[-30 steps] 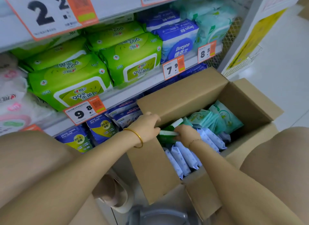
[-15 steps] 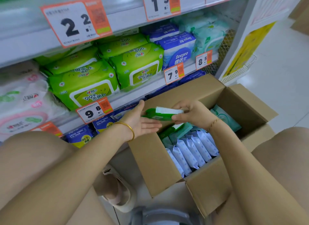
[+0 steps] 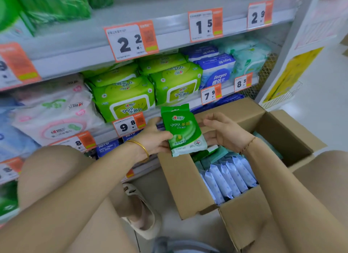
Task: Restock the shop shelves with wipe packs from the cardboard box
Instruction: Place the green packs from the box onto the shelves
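Green and glossy, a small wipe pack (image 3: 181, 129) stands upright in the air in the middle of the view, printed face toward the camera, above the near-left corner of the open cardboard box (image 3: 188, 186). The left hand (image 3: 153, 138), at eight o'clock of the pack, grasps it by its lower left edge, thumb on the front; a gold bangle (image 3: 141, 147) circles that wrist. The right hand (image 3: 224, 132) is at three o'clock of the pack, just beside its right edge, fingers loosely bent and closed round nothing. Whether its lower fingertips touch the pack I cannot tell. A thin bracelet (image 3: 248, 144) sits on the right wrist.

The box stands on the floor at four o'clock in the view, flaps open. Inside it, pale blue wipe packs (image 3: 229, 177) stand on edge in a row, with teal packs (image 3: 212, 156) behind them at twelve o'clock.

On the shelf at eleven o'clock of the held pack lie large lime-green wipe packs (image 3: 124, 100). Blue Deeyeo packs (image 3: 216, 72) are at their three o'clock and pink-and-white packs (image 3: 52, 117) at their nine o'clock. Orange-edged price tags (image 3: 130, 41) hang along the shelf rails.
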`<act>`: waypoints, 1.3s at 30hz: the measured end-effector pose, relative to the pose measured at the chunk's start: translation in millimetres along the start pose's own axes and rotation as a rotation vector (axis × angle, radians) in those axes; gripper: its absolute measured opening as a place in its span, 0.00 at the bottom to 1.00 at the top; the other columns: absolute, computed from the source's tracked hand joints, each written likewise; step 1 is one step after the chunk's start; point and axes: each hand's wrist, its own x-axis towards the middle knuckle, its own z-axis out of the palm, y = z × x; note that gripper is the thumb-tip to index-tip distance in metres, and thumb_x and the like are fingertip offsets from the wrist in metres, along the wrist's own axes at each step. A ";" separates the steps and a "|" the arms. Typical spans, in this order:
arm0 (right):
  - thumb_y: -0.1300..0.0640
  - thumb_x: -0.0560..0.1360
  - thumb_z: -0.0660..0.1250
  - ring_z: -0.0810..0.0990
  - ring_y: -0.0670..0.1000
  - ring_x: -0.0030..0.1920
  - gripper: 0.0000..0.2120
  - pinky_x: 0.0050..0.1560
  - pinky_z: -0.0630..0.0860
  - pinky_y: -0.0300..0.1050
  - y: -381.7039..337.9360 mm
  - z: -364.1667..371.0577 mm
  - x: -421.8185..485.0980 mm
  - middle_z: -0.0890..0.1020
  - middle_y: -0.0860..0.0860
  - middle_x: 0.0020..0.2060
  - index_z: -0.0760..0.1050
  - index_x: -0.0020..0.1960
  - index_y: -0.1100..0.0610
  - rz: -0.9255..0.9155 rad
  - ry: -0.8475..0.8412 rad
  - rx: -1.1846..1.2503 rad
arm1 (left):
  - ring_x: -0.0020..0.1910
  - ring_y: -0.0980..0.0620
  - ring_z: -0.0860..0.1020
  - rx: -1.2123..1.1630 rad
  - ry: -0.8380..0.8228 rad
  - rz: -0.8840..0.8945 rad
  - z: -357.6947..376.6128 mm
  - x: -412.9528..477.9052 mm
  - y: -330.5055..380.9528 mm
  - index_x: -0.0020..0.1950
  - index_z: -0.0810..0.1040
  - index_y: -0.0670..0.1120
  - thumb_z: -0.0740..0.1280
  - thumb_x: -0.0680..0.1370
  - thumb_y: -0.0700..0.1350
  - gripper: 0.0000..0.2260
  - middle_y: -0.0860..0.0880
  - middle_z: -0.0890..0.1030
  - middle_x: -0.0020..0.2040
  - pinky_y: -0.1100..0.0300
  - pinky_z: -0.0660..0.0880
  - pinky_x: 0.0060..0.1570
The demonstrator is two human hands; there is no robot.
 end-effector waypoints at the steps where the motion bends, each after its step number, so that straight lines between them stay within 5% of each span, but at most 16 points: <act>1: 0.59 0.79 0.59 0.83 0.51 0.33 0.03 0.38 0.82 0.47 -2.7 5.8 -0.6 0.80 0.52 0.45 0.70 0.50 0.56 0.010 -0.030 -0.029 | 0.25 0.56 0.81 0.019 -0.002 0.015 -2.7 -6.6 2.6 0.75 0.52 0.47 0.59 0.77 0.30 0.30 0.41 0.79 0.48 0.61 0.79 0.27; 3: 0.57 0.79 0.60 0.84 0.51 0.35 0.05 0.39 0.83 0.46 -8.9 18.5 -3.1 0.84 0.53 0.41 0.73 0.51 0.57 0.044 -0.131 -0.118 | 0.27 0.58 0.81 0.041 -0.010 0.042 -9.7 -19.9 7.0 0.76 0.49 0.46 0.59 0.77 0.30 0.32 0.43 0.78 0.50 0.61 0.79 0.29; 5: 0.59 0.77 0.62 0.85 0.52 0.40 0.05 0.43 0.82 0.47 -16.7 32.1 -6.8 0.85 0.53 0.42 0.74 0.52 0.56 0.056 -0.218 -0.195 | 0.31 0.58 0.81 0.091 -0.042 0.066 -18.1 -35.3 12.7 0.74 0.56 0.44 0.60 0.76 0.29 0.28 0.46 0.80 0.47 0.61 0.80 0.32; 8: 0.57 0.71 0.66 0.85 0.53 0.44 0.11 0.45 0.82 0.48 -37.2 54.3 -13.3 0.85 0.51 0.45 0.74 0.54 0.54 0.015 -0.310 -0.246 | 0.36 0.58 0.81 0.192 -0.106 0.110 -34.7 -65.1 27.3 0.56 0.73 0.46 0.64 0.73 0.30 0.16 0.50 0.80 0.45 0.61 0.80 0.37; 12: 0.57 0.70 0.66 0.84 0.53 0.42 0.16 0.44 0.82 0.48 -81.3 98.2 -15.7 0.85 0.56 0.47 0.74 0.57 0.58 -0.132 -0.331 -0.278 | 0.38 0.58 0.82 0.192 -0.031 0.229 -74.4 -103.2 54.6 0.52 0.71 0.46 0.61 0.77 0.31 0.11 0.48 0.80 0.48 0.59 0.81 0.42; 15: 0.60 0.74 0.65 0.84 0.47 0.35 0.10 0.37 0.82 0.42 -122.7 143.9 -4.2 0.85 0.53 0.40 0.77 0.54 0.61 -0.285 -0.286 -0.349 | 0.34 0.59 0.82 0.145 0.100 0.361 -108.7 -128.4 83.0 0.51 0.72 0.45 0.60 0.77 0.31 0.10 0.49 0.81 0.44 0.63 0.81 0.37; 19: 0.58 0.75 0.66 0.83 0.52 0.37 0.17 0.38 0.83 0.44 -175.5 205.1 22.5 0.83 0.63 0.46 0.74 0.58 0.70 -0.431 -0.238 -0.434 | 0.30 0.59 0.81 0.083 0.308 0.517 -152.7 -147.5 122.5 0.48 0.72 0.44 0.60 0.77 0.31 0.08 0.53 0.84 0.32 0.64 0.80 0.33; 24: 0.64 0.75 0.67 0.82 0.46 0.32 0.12 0.37 0.83 0.44 -224.4 271.6 56.9 0.82 0.57 0.43 0.75 0.57 0.67 -0.531 -0.236 -0.462 | 0.29 0.62 0.81 0.121 0.555 0.642 -204.9 -145.1 159.7 0.52 0.73 0.41 0.60 0.78 0.32 0.07 0.48 0.79 0.43 0.66 0.79 0.32; 27: 0.64 0.72 0.70 0.83 0.52 0.40 0.11 0.44 0.82 0.54 -237.3 305.7 88.3 0.81 0.58 0.49 0.75 0.54 0.64 -0.627 -0.122 -0.460 | 0.31 0.61 0.81 0.165 0.744 0.710 -234.4 -132.1 175.0 0.60 0.72 0.36 0.61 0.77 0.31 0.12 0.45 0.80 0.45 0.64 0.81 0.35; 31: 0.59 0.70 0.72 0.80 0.57 0.52 0.15 0.56 0.77 0.55 -232.7 336.0 120.2 0.81 0.56 0.52 0.77 0.55 0.61 -0.703 0.057 -0.645 | 0.50 0.39 0.81 0.178 0.964 0.657 -265.6 -105.8 174.8 0.47 0.77 0.44 0.66 0.71 0.31 0.10 0.37 0.80 0.49 0.43 0.78 0.53; 39: 0.60 0.72 0.70 0.79 0.59 0.50 0.15 0.49 0.80 0.56 -214.0 346.9 136.9 0.77 0.57 0.49 0.71 0.55 0.62 -0.638 0.129 -0.922 | 0.50 0.38 0.80 0.602 1.190 0.486 -278.1 -86.4 178.3 0.51 0.78 0.37 0.66 0.73 0.35 0.07 0.37 0.81 0.51 0.49 0.78 0.53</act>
